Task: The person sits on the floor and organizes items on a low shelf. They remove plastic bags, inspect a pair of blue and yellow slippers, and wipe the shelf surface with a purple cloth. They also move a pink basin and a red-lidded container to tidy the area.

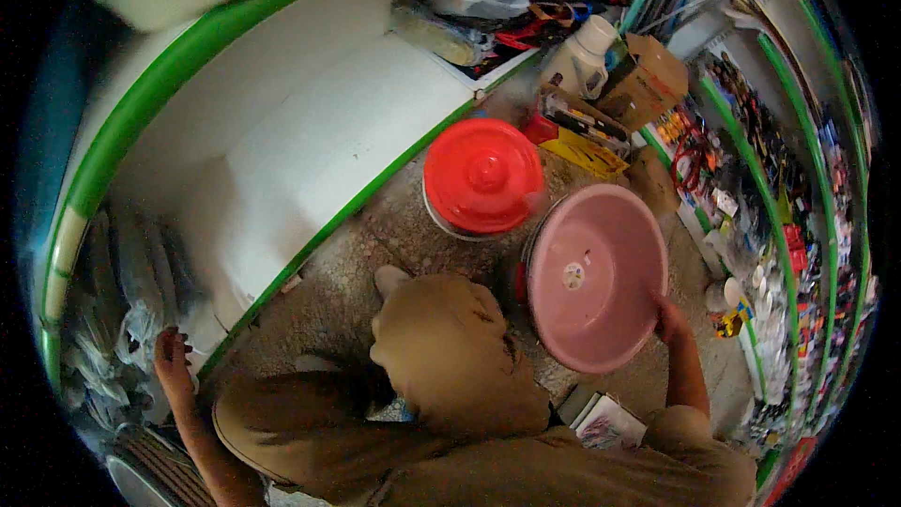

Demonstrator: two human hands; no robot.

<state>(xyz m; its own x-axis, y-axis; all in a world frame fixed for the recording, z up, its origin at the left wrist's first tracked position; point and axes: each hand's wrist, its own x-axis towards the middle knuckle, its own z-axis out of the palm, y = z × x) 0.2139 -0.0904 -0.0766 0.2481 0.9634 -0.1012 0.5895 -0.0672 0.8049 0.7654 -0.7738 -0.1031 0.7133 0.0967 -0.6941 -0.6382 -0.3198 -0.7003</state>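
On the right, a pink plastic basin is tilted so that its hollow faces me, with a small round sticker on its bottom. My right hand grips its right rim; the fingers are partly hidden. My left hand is held out at the far left beside clear plastic-wrapped goods. Its fingers are loosely bent and apart, and nothing shows in them. A bucket with a red lid stands on the floor just left of and beyond the basin.
A white shelf with a green edge spans the left. Shelves with green edges full of small goods line the right. A cardboard box, a cream jug and a yellow-red box stand beyond the basin. Books lie near my right side.
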